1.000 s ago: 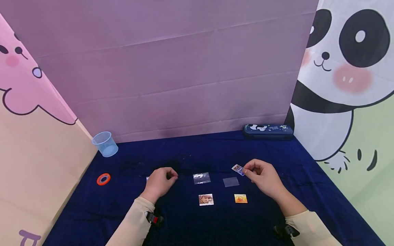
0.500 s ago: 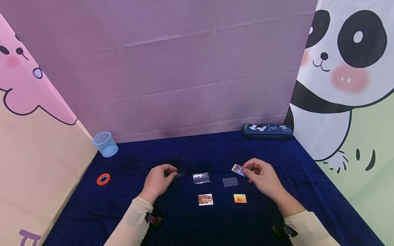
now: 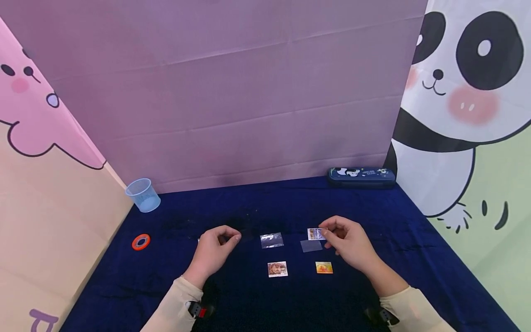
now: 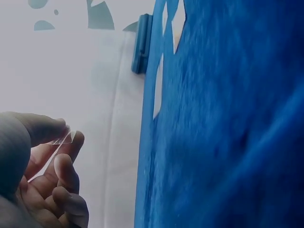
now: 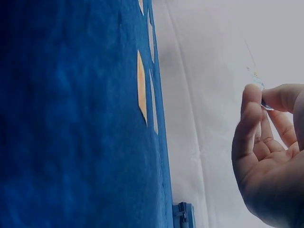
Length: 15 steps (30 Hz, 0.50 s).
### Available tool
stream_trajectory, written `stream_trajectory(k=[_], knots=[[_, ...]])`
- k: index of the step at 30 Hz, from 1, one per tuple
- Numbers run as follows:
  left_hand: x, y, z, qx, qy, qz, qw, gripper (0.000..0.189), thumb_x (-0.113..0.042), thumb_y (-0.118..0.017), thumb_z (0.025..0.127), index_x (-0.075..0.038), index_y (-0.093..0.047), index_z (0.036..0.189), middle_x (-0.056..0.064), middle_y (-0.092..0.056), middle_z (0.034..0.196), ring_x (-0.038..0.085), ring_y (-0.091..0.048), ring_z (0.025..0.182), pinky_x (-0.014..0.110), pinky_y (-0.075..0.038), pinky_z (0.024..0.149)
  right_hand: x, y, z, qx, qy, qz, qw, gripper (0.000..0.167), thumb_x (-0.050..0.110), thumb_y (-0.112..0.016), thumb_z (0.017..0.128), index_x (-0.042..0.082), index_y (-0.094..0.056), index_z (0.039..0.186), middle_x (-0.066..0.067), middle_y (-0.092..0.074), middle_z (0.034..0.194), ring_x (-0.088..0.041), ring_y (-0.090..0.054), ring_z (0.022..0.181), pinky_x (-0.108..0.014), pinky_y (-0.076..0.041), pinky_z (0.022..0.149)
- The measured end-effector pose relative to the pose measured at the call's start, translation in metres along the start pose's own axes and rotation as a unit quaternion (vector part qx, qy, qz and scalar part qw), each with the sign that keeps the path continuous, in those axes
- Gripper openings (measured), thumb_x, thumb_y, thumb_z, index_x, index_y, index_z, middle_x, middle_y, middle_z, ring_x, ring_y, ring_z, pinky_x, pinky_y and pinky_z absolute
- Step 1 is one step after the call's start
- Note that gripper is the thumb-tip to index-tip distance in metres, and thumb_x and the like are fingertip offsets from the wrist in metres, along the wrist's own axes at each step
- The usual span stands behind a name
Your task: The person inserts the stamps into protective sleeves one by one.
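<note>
My left hand (image 3: 212, 252) is raised over the dark blue cloth, thumb and fingertips pinching a small clear plastic sleeve (image 4: 65, 138). The sleeve barely shows against the cloth in the head view. Between the thumb and forefinger of my right hand (image 3: 351, 240) is a small printed stamp (image 3: 315, 234), gripped at its right end. It overlaps the far edge of a flat clear sleeve (image 3: 311, 246) in the head view. A shinier clear sleeve (image 3: 271, 240) lies between the hands. Nearer me are a brown portrait stamp (image 3: 277, 269) and a yellow-orange stamp (image 3: 324, 268).
At the left, an orange tape roll (image 3: 141, 242) lies on the cloth (image 3: 232, 207), with a translucent blue cup (image 3: 143, 195) behind it. A navy pencil case (image 3: 361, 178) stands at the back right against the purple backdrop (image 3: 249, 92). Something white peeks out behind my left hand.
My right hand has turned the stamp from slanted to nearly level and brought it slightly left. The clear sleeve in my left hand has tilted and shows less. The stamps on the cloth stay put.
</note>
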<state>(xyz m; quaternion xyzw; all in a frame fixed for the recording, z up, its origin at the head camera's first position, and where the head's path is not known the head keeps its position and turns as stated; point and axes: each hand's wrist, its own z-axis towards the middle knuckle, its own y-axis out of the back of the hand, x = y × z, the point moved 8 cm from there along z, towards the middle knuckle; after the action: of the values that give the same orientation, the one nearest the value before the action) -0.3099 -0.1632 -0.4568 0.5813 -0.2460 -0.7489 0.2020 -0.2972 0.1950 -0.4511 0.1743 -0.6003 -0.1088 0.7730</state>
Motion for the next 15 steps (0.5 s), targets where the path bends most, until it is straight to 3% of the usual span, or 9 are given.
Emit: stream_trajectory(k=[7,15], knots=[[-0.011,-0.011,-0.016,0.025,-0.007,-0.074,0.9969,0.006,-0.021,-0.072,0.102,-0.023,-0.078,0.101,-0.008,-0.075,0.092,0.013,-0.054,0.063,0.028,-0.044,0.057,0.008,-0.013,-0.003,0.025,0.009,0.012,0.9996,0.012,0.013,-0.069,0.103,0.011,-0.072,0.114,-0.011,-0.070,0.096,-0.034,-0.068,0.079,-0.038,-0.058,0.060],[-0.027,-0.018,-0.030,0.015,-0.013,-0.095,0.9953,0.010,-0.020,-0.079,0.096,-0.026,-0.078,0.103,-0.009,-0.072,0.089,0.011,-0.050,0.059,0.025,-0.041,0.051,0.018,-0.024,-0.008,0.048,0.002,0.021,0.9986,0.015,0.011,-0.070,0.102,0.010,-0.071,0.116,-0.016,-0.069,0.096,-0.036,-0.068,0.080,-0.038,-0.059,0.063]])
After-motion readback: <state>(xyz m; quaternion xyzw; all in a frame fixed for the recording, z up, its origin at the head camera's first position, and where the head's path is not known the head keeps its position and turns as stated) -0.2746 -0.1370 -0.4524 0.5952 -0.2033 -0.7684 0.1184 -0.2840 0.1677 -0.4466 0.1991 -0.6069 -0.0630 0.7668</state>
